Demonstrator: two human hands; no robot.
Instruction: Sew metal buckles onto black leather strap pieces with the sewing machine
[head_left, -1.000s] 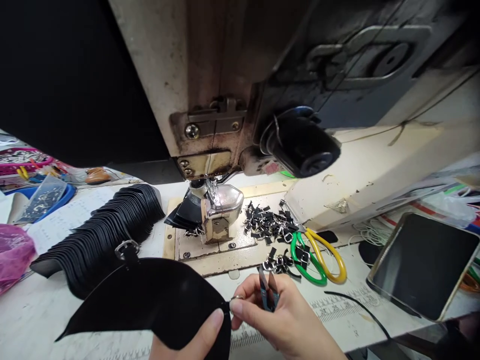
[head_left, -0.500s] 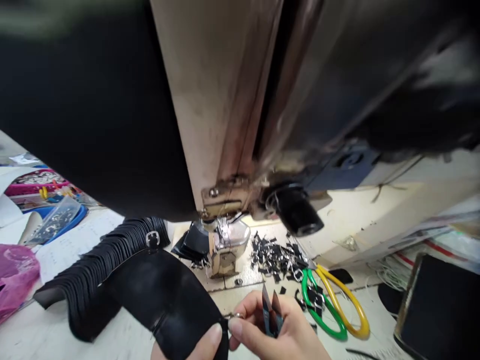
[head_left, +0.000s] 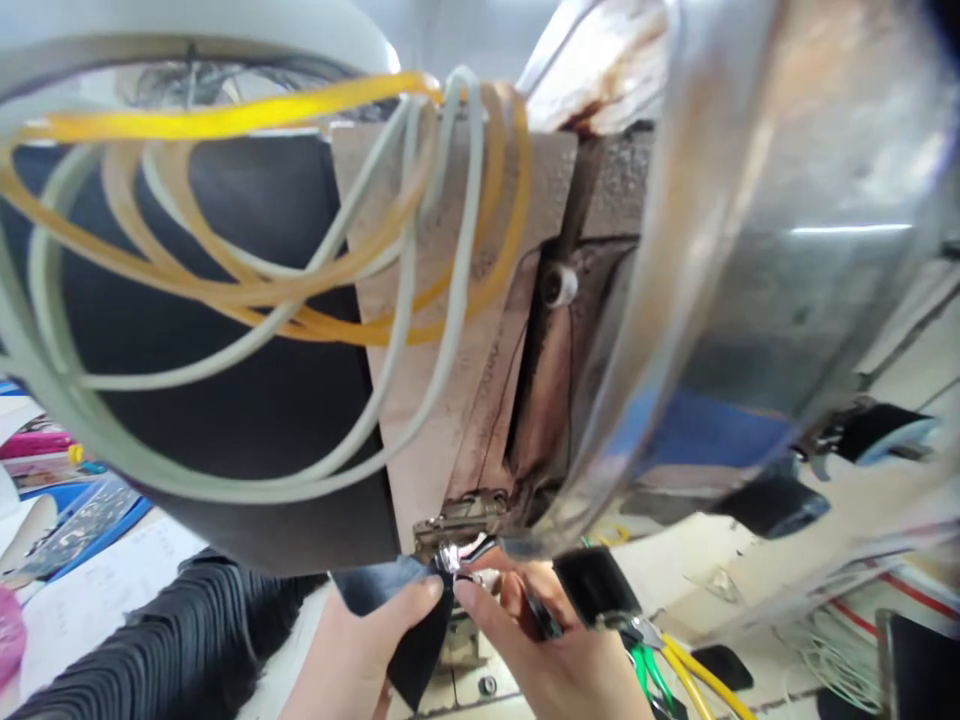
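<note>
fingers (head_left: pixel 427 593) of two hands (head_left: pixel 352 640) (head_left: pixel 559 665) hold one black piece (head_left: pixel 420 650).

Held piece (head_left: pixel 420 648) black; stacked pieces (head_left: pixel 172 640) black; looped cords (head_left: pixel 247 292) amber, pale green; scissor handles (head_left: pixel 675 653) green, yellow.

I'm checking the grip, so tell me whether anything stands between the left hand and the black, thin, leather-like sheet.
Nothing visible does: the left hand grips the black sheet directly. The small dark snips sit in the right hand, away from that contact.
</note>
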